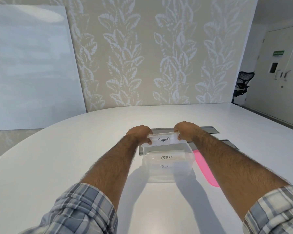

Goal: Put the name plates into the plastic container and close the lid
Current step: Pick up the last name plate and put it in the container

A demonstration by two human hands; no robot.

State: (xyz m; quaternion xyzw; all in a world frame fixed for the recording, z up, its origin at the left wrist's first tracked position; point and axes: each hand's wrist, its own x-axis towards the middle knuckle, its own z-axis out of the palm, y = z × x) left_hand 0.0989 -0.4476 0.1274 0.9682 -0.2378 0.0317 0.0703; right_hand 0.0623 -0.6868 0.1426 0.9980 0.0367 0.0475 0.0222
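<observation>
From my station I see both hands far out over the white tabletop [71, 149]. The left hand [139, 134] grips the left end of the PANDA name plate [163, 140] and the right hand [186, 130] grips its right end. On each side the thumb lies on the near face and the other fingers are curled over the top edge to the back. The plate is upright, with its writing turned to the camera. It is in the air above the far edge of the plastic container [189, 171].

The container is clear and open, and it stands on the tabletop between the two forearms. Inside it the OSTRICH name plate [167, 157] stands upright, just nearer to me than the held plate. In front of that one a third name plate [165, 166] shows only the top of its writing, which I cannot read. The pink lid [204, 168] lies flat on the tabletop just beside the right wall of the container. I cannot tell if the two touch.

Two grey strips [208, 130] are set in the tabletop behind the hands. The checked sleeves [85, 210] are rolled up on both arms. A whiteboard [29, 65] leans at the left against a wall [142, 56] with a pale leaf pattern. Far at the right stand a black office chair [243, 85] and pale doors [286, 73].
</observation>
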